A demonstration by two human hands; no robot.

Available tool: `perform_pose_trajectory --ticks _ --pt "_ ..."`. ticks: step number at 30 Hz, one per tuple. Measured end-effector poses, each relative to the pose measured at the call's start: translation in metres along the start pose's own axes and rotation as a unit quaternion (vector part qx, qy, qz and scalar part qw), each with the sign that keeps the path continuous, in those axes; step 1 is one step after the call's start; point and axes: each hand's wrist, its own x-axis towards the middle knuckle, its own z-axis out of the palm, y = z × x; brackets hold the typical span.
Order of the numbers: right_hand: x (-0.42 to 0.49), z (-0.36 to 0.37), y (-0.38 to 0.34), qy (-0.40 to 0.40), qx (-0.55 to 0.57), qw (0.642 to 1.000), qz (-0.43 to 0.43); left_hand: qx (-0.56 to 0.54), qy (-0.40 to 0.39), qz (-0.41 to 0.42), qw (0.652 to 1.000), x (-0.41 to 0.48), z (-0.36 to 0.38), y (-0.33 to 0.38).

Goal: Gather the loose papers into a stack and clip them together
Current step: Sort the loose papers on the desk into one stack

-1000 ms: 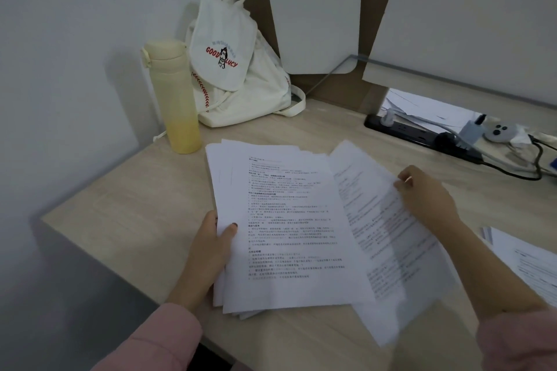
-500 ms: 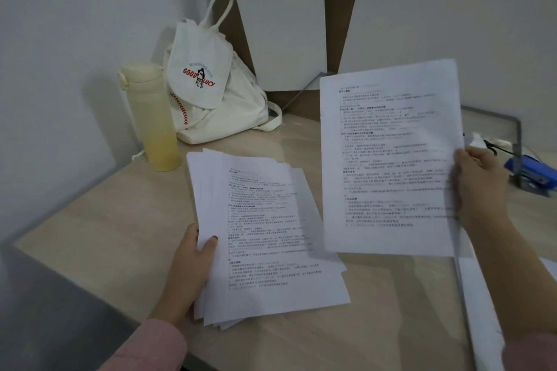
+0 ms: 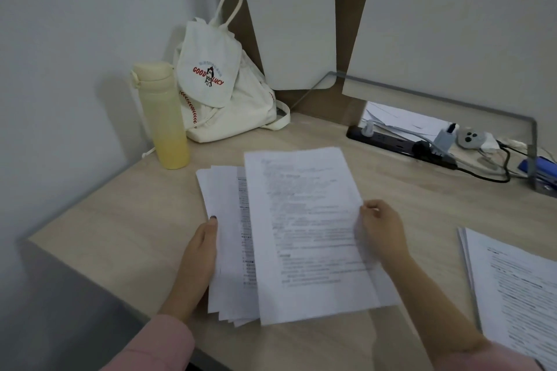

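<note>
A fanned stack of printed papers (image 3: pixel 229 250) lies on the wooden desk (image 3: pixel 120 220) in front of me. My left hand (image 3: pixel 199 253) grips the stack's left edge, thumb on top. My right hand (image 3: pixel 381 229) pinches the right edge of a single printed sheet (image 3: pixel 307 232), which lies over the stack, shifted to the right. More loose printed sheets (image 3: pixel 518 289) lie at the desk's right edge. No clip is visible in either hand.
A yellow bottle (image 3: pixel 164 117) and a white canvas bag (image 3: pixel 223 93) stand at the back left. A black power strip (image 3: pixel 394 141) with plugs and cables, and a blue stapler (image 3: pixel 539 169), lie at the back right under a shelf.
My right hand lifted one sheet up off the desk, then brought it down leftward onto the stack. My left hand kept its hold on the stack.
</note>
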Motion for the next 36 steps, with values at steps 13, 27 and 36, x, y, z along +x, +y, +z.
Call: perform_pose_trajectory --ticks 13,27,36 --pt "-0.036 0.035 -0.008 -0.101 0.094 0.989 0.052 0.024 -0.074 0.064 0.995 -0.003 -0.005 -0.004" --pt "-0.039 -0.046 -0.061 -0.125 0.277 0.945 -0.120 -0.109 -0.096 0.188 0.971 -0.016 0.010 0.077" --pt "-0.050 -0.062 -0.056 -0.108 0.252 0.951 -0.140 -0.096 -0.094 0.248 0.959 -0.018 0.030 0.088"
